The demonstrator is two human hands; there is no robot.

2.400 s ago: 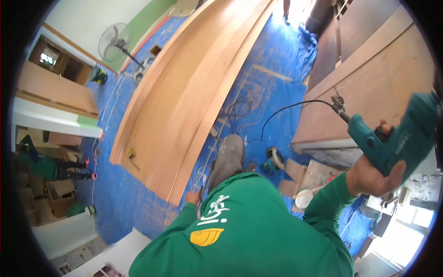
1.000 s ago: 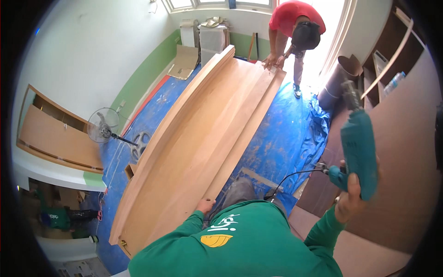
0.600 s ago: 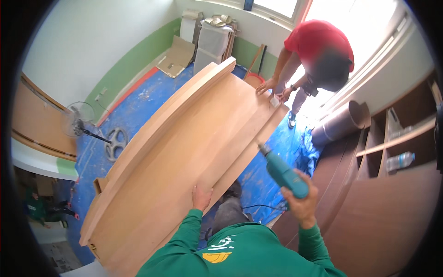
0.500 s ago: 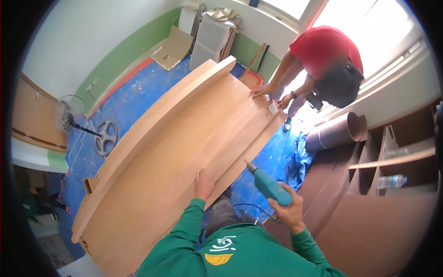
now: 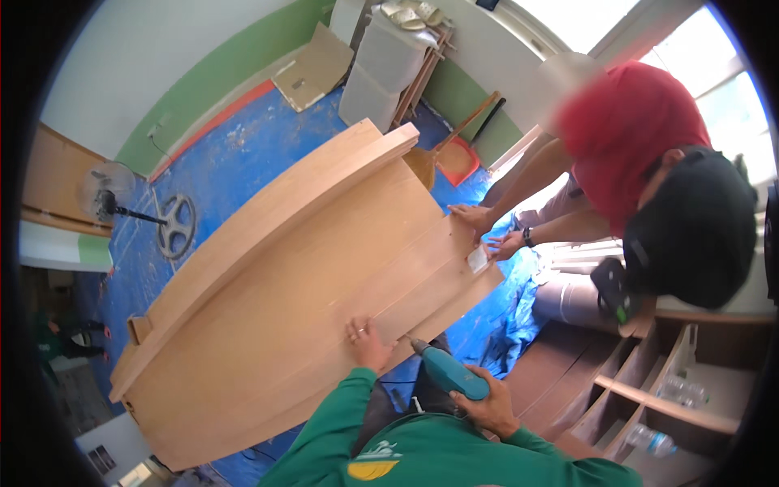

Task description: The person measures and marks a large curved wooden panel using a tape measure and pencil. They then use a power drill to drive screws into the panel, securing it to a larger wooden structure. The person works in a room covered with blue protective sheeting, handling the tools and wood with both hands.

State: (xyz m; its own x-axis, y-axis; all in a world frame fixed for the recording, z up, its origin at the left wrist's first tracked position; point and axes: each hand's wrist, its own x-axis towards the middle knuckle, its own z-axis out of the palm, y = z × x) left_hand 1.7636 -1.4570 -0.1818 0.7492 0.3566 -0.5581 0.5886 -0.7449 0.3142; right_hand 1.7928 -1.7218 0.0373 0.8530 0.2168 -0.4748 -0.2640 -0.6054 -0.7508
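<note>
Right hand (image 5: 485, 403) wrapped tight around the grip of a teal power drill (image 5: 449, 372), bit end angled up and left to meet the near edge of a long wooden cabinet panel (image 5: 300, 284) — held that way, by the look of it, to drive into the edge rather than the face. Left hand (image 5: 367, 341) laid flat on the panel's top just beside the drill tip, fingers spread and pressing down, seemingly to steady the board where the bit bears. Green sleeves rising from the lower edge toward both hands. Panel itself lying on its side across the middle of the room, pale smooth plywood or veneer, long straight boards joined at right angles, with a raised lip along the far side. At the far end, a co-worker in a red shirt (image 5: 633, 130) bending over, both hands (image 5: 487, 231) resting on the panel's corner next to a small white tag (image 5: 477, 260), apparently bracing it against movement. Underneath, crinkled blue plastic sheeting (image 5: 243, 154) covering the floor, likely protection from dust and scratches. Off to the left, a pedestal fan (image 5: 105, 191) with a round base; to the right, brown open shelving (image 5: 649, 390) holding clear plastic bottles (image 5: 682, 392); by the green-banded wall, flattened cardboard (image 5: 312, 69).
</note>
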